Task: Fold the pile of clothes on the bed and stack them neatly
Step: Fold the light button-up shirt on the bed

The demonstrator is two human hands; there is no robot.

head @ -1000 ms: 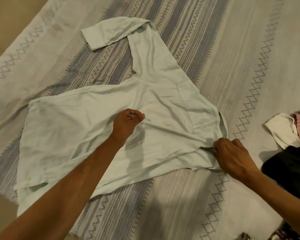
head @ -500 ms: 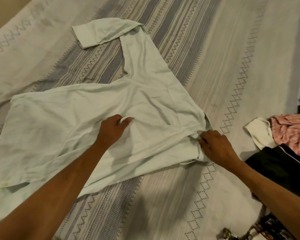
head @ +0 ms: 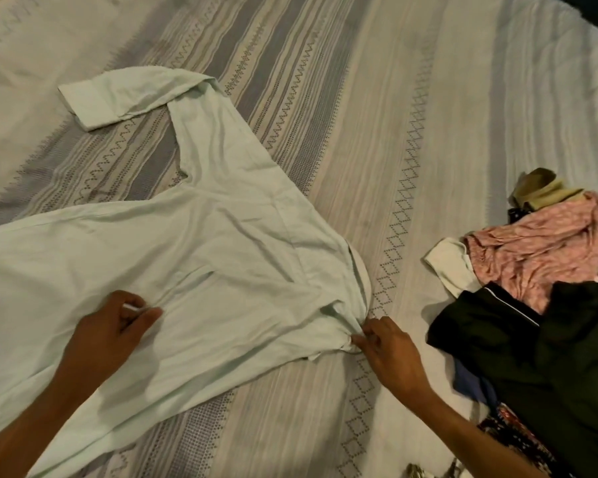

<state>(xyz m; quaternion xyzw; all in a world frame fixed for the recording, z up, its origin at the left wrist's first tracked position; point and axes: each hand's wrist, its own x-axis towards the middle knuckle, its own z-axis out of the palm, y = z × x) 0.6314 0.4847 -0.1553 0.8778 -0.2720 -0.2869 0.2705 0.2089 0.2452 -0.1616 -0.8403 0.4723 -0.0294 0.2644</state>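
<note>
Head view: pale green shirt (head: 201,257) lay spread flat on the striped bedsheet (head: 411,139). Left hand (head: 107,336) pinched fabric mid-body; right hand (head: 390,357) pinched the bunched collar area. Unfolded clothes pile (head: 539,305) sat near, on the right.

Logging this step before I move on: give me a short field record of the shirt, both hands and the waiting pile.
shirt: pale green shirt spread on the bedspread, one long sleeve bent back at the cuff
left hand: left hand pinches fabric mid-shirt
right hand: right hand grips bunched cloth at the collar end
pile: unfolded, right of shirt; pink garment and dark garment on top
stack: none visible
</note>
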